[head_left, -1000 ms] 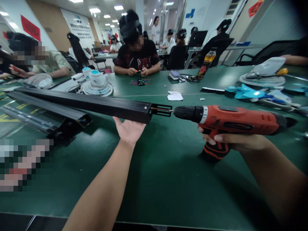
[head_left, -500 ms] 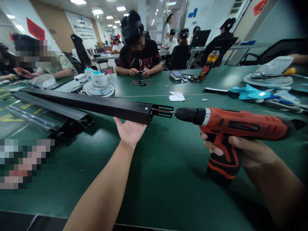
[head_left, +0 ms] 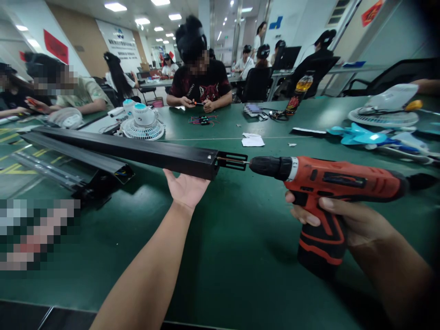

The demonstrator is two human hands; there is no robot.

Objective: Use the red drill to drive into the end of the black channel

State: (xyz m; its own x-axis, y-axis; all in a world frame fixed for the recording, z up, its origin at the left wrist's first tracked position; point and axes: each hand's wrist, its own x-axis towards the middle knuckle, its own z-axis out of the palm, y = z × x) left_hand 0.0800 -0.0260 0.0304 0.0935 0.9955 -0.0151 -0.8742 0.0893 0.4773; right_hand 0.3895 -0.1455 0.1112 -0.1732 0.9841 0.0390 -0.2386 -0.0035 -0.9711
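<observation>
While people (head_left: 202,89) sit under ceiling lights (head_left: 115,7), I hold a drill (head_left: 338,178) to a beam (head_left: 165,156) above a green table (head_left: 237,256).
The black beam lies across my left hand (head_left: 189,188), upturned beneath its right end, thumb (head_left: 168,176) spread; whether the hidden fingers close, I cannot tell. My right hand (head_left: 360,222) is wrapped round the red drill, forearm (head_left: 395,259) slanting in from the right, the bit (head_left: 248,162) pointing left along a bracket (head_left: 237,168) at the beam's end.
</observation>
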